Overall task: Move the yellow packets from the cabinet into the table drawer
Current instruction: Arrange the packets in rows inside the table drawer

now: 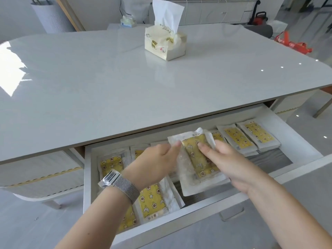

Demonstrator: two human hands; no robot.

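Observation:
The white table drawer (291, 137) stands pulled out below the tabletop. Several yellow packets with star and flower prints lie inside it, one at the front left (152, 202) and a stack at the right (258, 135). Over the drawer's middle both hands hold a small stack of yellow packets (197, 159). My left hand (154, 162) pinches its upper left edge. My right hand (231, 162) grips its right side, with the fingers lying across the top packet. The cabinet is out of view.
A glossy white table (107, 83) fills the middle of the view, with a yellow tissue pack (165, 42) standing on it. A white chair (39, 178) sits under the table at the left. Red items (294, 44) lie on the floor far right.

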